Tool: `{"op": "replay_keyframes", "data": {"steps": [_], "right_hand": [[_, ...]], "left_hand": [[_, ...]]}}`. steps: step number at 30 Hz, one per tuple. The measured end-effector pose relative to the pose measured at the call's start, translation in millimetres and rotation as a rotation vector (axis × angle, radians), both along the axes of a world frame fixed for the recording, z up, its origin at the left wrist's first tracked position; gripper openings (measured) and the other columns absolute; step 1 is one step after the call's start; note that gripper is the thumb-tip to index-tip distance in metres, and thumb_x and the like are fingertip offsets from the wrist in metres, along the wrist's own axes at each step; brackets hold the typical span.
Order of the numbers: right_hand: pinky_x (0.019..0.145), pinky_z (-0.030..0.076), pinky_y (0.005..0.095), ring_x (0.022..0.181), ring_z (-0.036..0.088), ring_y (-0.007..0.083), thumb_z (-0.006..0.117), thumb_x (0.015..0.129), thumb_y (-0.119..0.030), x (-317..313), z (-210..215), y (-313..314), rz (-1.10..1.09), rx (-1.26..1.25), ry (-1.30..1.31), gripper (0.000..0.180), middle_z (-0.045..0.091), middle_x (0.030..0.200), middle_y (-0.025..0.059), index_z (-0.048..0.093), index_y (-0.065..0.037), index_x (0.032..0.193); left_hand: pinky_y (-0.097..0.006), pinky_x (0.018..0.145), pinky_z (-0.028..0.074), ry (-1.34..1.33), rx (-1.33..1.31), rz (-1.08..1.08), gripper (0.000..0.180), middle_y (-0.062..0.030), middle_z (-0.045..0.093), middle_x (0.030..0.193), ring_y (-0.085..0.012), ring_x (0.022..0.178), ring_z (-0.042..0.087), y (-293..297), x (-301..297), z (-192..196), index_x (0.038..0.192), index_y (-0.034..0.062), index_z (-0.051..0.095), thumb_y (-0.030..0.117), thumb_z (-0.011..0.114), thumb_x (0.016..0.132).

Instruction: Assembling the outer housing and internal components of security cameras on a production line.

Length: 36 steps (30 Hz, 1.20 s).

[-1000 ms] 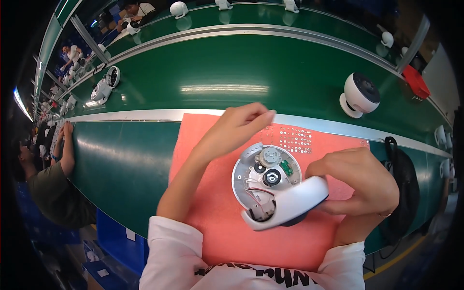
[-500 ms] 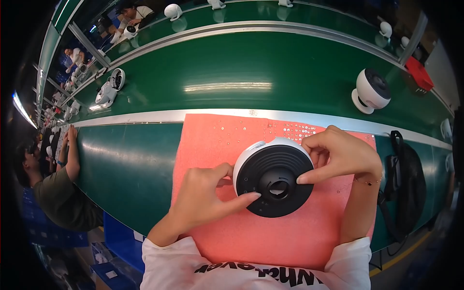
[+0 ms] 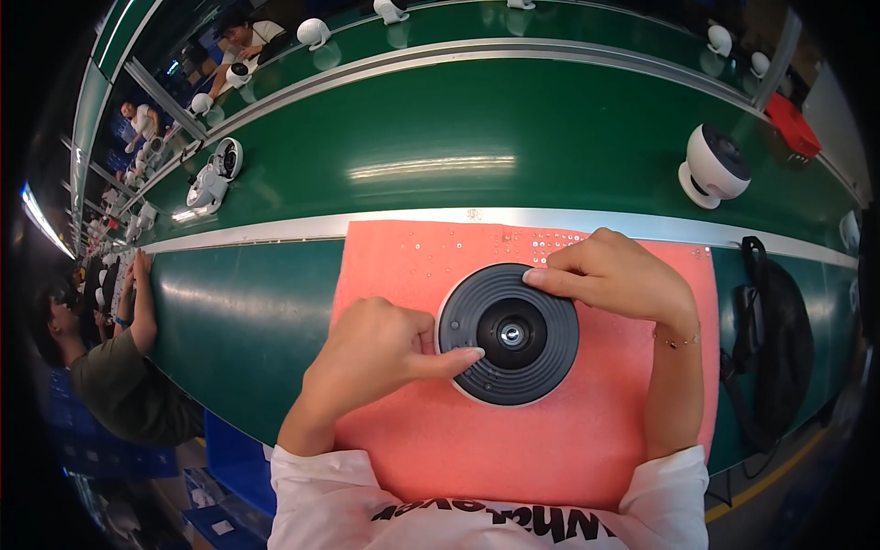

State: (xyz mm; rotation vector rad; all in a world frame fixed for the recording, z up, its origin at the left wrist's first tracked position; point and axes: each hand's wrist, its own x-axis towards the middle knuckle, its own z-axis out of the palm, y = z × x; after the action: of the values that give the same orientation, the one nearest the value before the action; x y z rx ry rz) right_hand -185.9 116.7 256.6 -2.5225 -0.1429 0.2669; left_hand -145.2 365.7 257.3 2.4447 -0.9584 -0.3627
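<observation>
In front of me, over a pink mat [image 3: 431,467], is a round lens device [image 3: 548,367] with a ringed black face, a thin white rim and a shiny lens in its middle. My left hand [image 3: 371,353] grips its left side, thumb on the black face at lower left and fingers behind the edge. At the upper right edge, my right hand [image 3: 612,275] presses its thumb on the rings, its other fingers curled beside the device and partly hidden. Small metal screws [image 3: 543,246] lie in rows and loosely along the mat's far part.
A white globe device [image 3: 717,165] stands far right on the green conveyor [image 3: 412,119]; an opened one [image 3: 215,176] lies at left. A red box [image 3: 793,126] is at back right, a black bag [image 3: 784,339] right of the mat. A person [image 3: 128,367] sits at left; others work farther off.
The device has turned so its face points up toward me and the lens shows. My right thumb has moved from near the centre to the upper right edge. My left hand keeps its grip.
</observation>
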Motion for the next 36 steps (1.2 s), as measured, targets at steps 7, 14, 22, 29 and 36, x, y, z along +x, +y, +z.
{"op": "replay_keyframes", "data": {"steps": [7,14,22,29,36], "right_hand": [[0.046,0.036,0.0316,0.043,0.048,0.0212,0.054,0.086,-0.040,0,5,11,-0.037,-0.004,0.003,0.051,0.047,0.045,0.0096,0.057,-0.001,0.053],[0.052,0.042,0.0303,0.055,0.055,0.0226,0.062,0.080,-0.038,-8,11,25,-0.067,-0.165,-0.112,0.040,0.056,0.058,0.0080,0.060,-0.002,0.061],[0.076,0.045,0.0353,0.089,0.054,0.0268,0.074,0.066,-0.024,-28,24,52,0.324,0.037,-0.493,0.034,0.056,0.097,0.0075,0.062,-0.004,0.091],[0.086,0.041,0.0392,0.097,0.053,0.0299,0.056,0.070,0.003,-31,21,56,0.605,0.327,-0.467,0.040,0.057,0.100,0.0135,0.053,-0.003,0.109],[0.079,0.042,0.0395,0.086,0.052,0.0327,0.053,0.070,0.005,-24,17,63,0.691,0.366,-0.452,0.036,0.055,0.091,0.0140,0.046,-0.002,0.105]], "left_hand": [[-0.027,0.046,0.043,0.194,0.014,0.044,0.049,-0.0052,0.053,0.043,-0.0180,0.041,0.054,6,-4,3,0.052,0.0028,0.059,0.046,0.066,0.074],[-0.028,0.047,0.043,0.173,0.006,0.063,0.048,-0.0050,0.054,0.044,-0.0187,0.041,0.054,10,-9,1,0.055,0.0024,0.061,0.046,0.065,0.074],[-0.029,0.046,0.042,0.149,0.033,0.040,0.047,-0.0044,0.054,0.044,-0.0185,0.042,0.054,18,-7,7,0.053,0.0042,0.060,0.045,0.065,0.075],[-0.022,0.045,0.046,0.138,0.072,-0.006,0.027,-0.0075,0.059,0.050,-0.0133,0.047,0.063,20,-4,10,0.066,0.0023,0.065,0.028,0.070,0.074],[-0.028,0.048,0.043,0.124,0.074,0.017,0.046,-0.0038,0.056,0.045,-0.0175,0.043,0.056,24,-8,14,0.053,0.0051,0.059,0.045,0.064,0.075]]}}
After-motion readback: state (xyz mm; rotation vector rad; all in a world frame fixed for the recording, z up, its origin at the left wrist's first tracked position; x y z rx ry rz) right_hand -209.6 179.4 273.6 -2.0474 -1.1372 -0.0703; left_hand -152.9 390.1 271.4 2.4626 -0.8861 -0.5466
